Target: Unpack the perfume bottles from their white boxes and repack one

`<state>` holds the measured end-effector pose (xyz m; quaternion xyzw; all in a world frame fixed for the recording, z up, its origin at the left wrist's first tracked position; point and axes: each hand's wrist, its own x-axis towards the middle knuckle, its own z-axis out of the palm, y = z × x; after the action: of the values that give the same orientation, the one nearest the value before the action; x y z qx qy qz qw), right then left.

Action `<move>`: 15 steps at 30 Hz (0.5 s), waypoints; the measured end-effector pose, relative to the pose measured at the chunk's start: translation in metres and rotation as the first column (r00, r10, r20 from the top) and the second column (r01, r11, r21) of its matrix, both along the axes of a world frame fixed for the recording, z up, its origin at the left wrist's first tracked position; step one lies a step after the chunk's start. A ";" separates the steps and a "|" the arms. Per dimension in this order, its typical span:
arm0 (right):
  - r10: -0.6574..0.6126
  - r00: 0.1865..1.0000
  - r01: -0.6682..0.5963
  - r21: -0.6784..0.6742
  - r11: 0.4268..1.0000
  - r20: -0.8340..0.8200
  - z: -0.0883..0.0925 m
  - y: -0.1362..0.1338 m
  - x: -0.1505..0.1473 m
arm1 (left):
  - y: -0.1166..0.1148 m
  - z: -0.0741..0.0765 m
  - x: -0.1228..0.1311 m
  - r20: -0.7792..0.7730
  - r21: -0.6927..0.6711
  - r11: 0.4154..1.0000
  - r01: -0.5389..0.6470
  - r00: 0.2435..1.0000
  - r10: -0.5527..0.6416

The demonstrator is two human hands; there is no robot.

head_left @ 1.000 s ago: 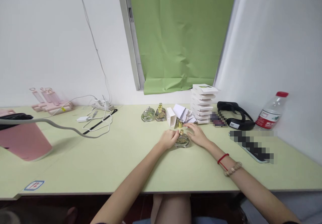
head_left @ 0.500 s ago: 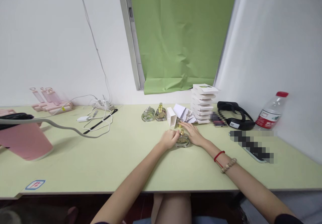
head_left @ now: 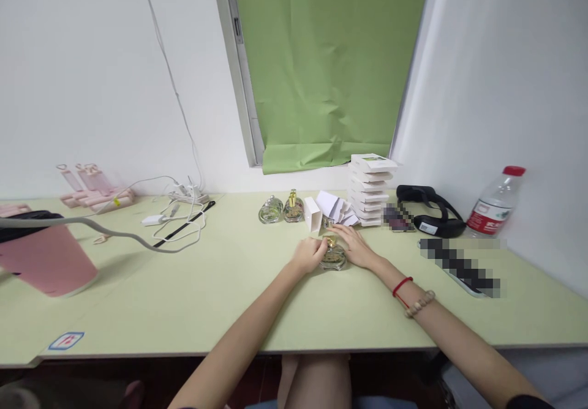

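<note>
Left hand grips the front bottle (fingertips hidden) between the table's near and far edges; right hand, fingers stretched, partly hides the gold cap, its hold impossible to tell.

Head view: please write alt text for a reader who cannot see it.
A person's left hand and right hand flank a glass bottle on a pale table. Behind are more bottles, a white box and stacked boxes; a water bottle stands at right, a pink bin at left.
</note>
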<state>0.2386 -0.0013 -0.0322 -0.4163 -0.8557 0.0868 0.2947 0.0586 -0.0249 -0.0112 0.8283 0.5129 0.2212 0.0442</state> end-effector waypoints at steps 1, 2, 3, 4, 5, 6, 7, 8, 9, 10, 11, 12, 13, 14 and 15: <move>0.030 1.000 -0.030 -0.014 0.999 0.005 -0.001 0.000 0.000 | 0.000 0.000 0.000 0.019 0.002 1.000 -0.019 1.000 0.019; 0.056 0.998 -0.055 -0.028 0.998 0.005 -0.002 0.001 0.000 | 0.000 0.000 0.000 0.051 0.009 0.999 -0.038 0.998 0.037; 0.074 0.997 -0.074 -0.043 0.996 0.000 -0.003 0.001 0.000 | -0.001 0.001 0.000 0.091 0.020 0.998 -0.054 0.994 0.052; 0.085 0.996 -0.085 -0.057 0.995 -0.010 -0.003 0.002 -0.001 | -0.001 0.001 -0.001 0.132 0.036 0.997 -0.064 0.989 0.059; 0.087 0.996 -0.089 -0.068 0.994 -0.026 -0.004 0.002 -0.001 | -0.001 0.002 -0.001 0.167 0.056 0.996 -0.069 0.984 0.059; 0.086 0.995 -0.089 -0.076 0.993 -0.048 -0.004 0.002 -0.002 | -0.001 0.002 -0.002 0.190 0.078 0.995 -0.066 0.981 0.050; 0.084 0.994 -0.090 -0.078 0.993 -0.077 -0.003 0.002 -0.002 | -0.001 0.003 -0.003 0.198 0.102 0.993 -0.055 0.980 0.034; 0.085 0.990 -0.093 -0.077 0.993 -0.112 -0.003 0.002 -0.003 | -0.002 0.003 -0.004 0.194 0.124 0.992 -0.038 0.981 0.013; 0.083 0.984 -0.096 -0.071 0.993 -0.158 -0.002 0.002 -0.004 | -0.002 0.003 -0.004 0.182 0.147 0.989 -0.018 0.983 -0.009; 0.075 0.973 -0.092 -0.065 0.994 -0.219 -0.001 0.001 -0.005 | -0.002 0.003 -0.004 0.165 0.167 0.986 0.002 0.986 -0.030; 0.056 0.954 -0.077 -0.062 0.995 -0.295 0.001 0.000 -0.006 | -0.002 0.002 -0.004 0.145 0.184 0.983 0.020 0.988 -0.047; 0.027 0.923 -0.057 -0.068 0.996 -0.384 0.002 -0.001 -0.007 | -0.003 0.002 -0.004 0.123 0.194 0.980 0.034 0.991 -0.059; -0.009 0.877 -0.037 -0.086 0.996 -0.481 0.004 -0.002 -0.008 | -0.003 0.002 -0.003 0.104 0.199 0.979 0.043 0.993 -0.064; -0.047 0.816 -0.026 -0.118 0.993 -0.576 0.006 -0.003 -0.009 | -0.003 0.001 -0.002 0.086 0.197 0.979 0.049 0.994 -0.067; -0.081 0.746 -0.033 -0.159 0.987 -0.660 0.008 -0.005 -0.010 | -0.003 0.001 -0.002 0.072 0.191 0.980 0.053 0.995 -0.068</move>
<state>0.2285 -0.0059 -0.0238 -0.3914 -0.6795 0.2940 0.5464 0.0570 -0.0283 -0.0103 0.8346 0.4622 0.2996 -0.0080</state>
